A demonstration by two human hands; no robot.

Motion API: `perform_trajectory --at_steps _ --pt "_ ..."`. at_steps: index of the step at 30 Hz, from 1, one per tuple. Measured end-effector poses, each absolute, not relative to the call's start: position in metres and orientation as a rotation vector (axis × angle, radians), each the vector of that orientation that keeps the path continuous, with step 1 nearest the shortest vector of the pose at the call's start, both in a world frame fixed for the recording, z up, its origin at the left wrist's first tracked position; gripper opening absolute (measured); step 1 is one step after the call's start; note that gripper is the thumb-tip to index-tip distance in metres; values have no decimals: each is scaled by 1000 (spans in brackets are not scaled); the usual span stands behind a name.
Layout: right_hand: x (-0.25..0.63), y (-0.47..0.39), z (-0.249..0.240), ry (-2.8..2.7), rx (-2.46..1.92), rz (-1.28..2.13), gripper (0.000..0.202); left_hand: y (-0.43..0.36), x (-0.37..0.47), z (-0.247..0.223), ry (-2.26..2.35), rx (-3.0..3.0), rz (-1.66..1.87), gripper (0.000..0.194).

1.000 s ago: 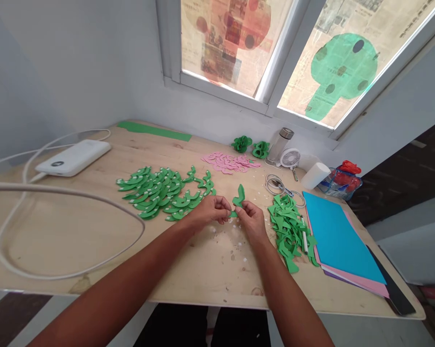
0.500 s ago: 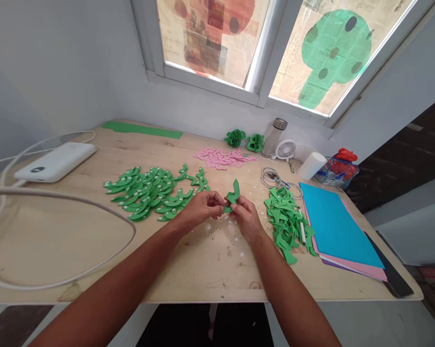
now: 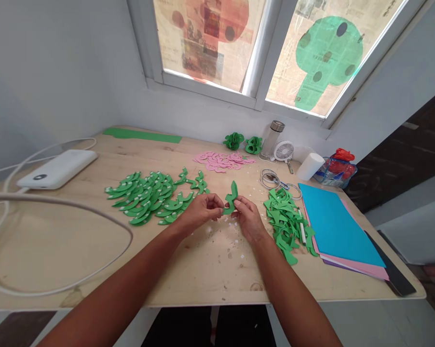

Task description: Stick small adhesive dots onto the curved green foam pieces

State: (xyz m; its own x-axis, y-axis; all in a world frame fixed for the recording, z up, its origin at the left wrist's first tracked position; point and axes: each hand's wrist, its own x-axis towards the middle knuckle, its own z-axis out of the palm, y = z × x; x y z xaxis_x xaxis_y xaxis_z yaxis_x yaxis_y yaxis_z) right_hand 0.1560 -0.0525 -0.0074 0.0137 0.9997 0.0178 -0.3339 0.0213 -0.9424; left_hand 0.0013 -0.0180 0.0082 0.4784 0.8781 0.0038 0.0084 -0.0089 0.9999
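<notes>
A curved green paper cutout [image 3: 231,198] is held upright over the middle of the table. My right hand [image 3: 250,219] pinches its right side between thumb and fingers. The fingertips of my left hand [image 3: 206,209] are closed on its lower left end. Just left of that hand lie many curved green paper cutouts [image 3: 145,195] with small white squares on them, overlapping in rows. To the right of my right hand is a heap of green paper scraps [image 3: 284,217] with a white pen [image 3: 302,233] on it. Tiny white bits are scattered beneath my hands.
Pink paper cutouts [image 3: 223,161], two green paper balls [image 3: 234,140], a glass bottle [image 3: 271,139] and a small fan [image 3: 284,151] stand or lie at the back. Scissors [image 3: 275,180], blue paper sheets [image 3: 340,224] and a white roll [image 3: 310,166] are at right; a power bank [image 3: 58,168] with cable at left.
The green cutout has turned so more of its curved face shows. Both hands keep about the same place and hold; the view has shifted slightly.
</notes>
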Motion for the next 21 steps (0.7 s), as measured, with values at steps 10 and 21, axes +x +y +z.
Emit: perform_trajectory --at_steps 10,21 --pt "158 -48 -14 -1002 -1139 1109 13 -18 3 8 935 1668 778 11" --pt "160 -47 -11 -746 -974 1270 12 -14 -2 4 739 1640 744 22"
